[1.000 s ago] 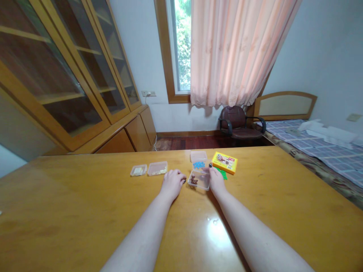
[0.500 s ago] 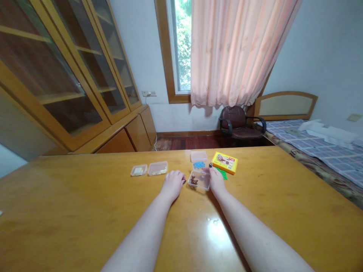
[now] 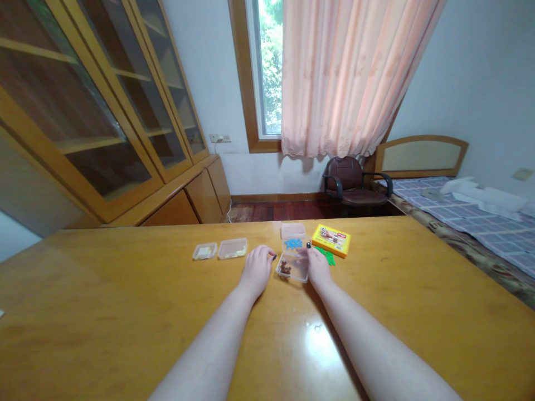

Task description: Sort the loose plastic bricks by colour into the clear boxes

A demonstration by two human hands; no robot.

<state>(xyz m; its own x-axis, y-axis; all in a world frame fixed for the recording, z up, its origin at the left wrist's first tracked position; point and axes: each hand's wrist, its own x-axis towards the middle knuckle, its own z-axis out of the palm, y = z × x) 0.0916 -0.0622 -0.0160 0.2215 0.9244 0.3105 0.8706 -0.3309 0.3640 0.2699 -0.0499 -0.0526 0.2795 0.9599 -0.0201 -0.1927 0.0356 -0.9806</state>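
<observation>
My right hand (image 3: 318, 268) grips the right side of a clear plastic box (image 3: 297, 269), which is tilted and has small brown pieces (image 3: 285, 268) gathered at its left. Just left of that box is my left hand (image 3: 257, 268), its fingers curled and close together; what they hold, if anything, is too small to tell. Blue pieces (image 3: 293, 243) lie behind the box, by a clear lid or tray (image 3: 293, 230). Green pieces (image 3: 326, 256) lie beside my right hand, in front of a yellow box (image 3: 331, 240).
Two clear containers with pale pieces, a small one (image 3: 204, 251) and a larger one (image 3: 233, 248), stand left on the wooden table (image 3: 125, 301). Beyond the table are a brown armchair (image 3: 353, 181), a bed (image 3: 472, 206) and a glass-fronted cabinet (image 3: 167, 172).
My left hand has lifted slightly and its fingers have shifted beside the box. The box in my right hand has moved very slightly left.
</observation>
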